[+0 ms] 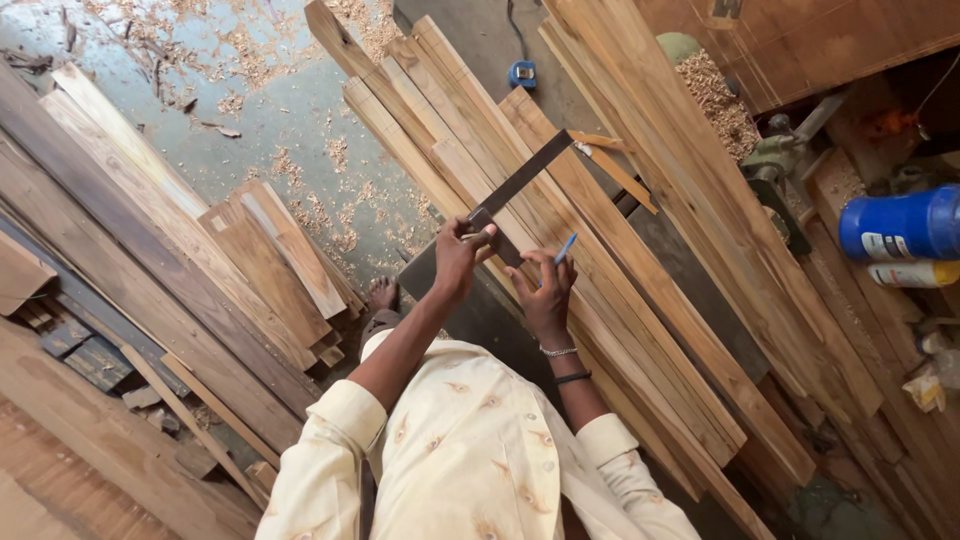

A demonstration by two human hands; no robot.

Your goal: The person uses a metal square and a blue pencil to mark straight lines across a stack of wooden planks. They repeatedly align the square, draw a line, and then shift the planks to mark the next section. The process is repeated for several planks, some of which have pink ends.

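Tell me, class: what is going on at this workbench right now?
A person in a cream shirt leans over long wooden planks. The left hand presses a metal try square flat across one plank, while the right hand holds a blue pencil beside the blade. Wood shavings litter the floor.

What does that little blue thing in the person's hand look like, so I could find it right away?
Start at the stack of long pale planks running slantwise across the middle. On it lies a dark metal square, which the left hand steadies. Just beside it, the right hand pinches a thin blue pen that points at the wood: the only small bright blue stick among brown boards.
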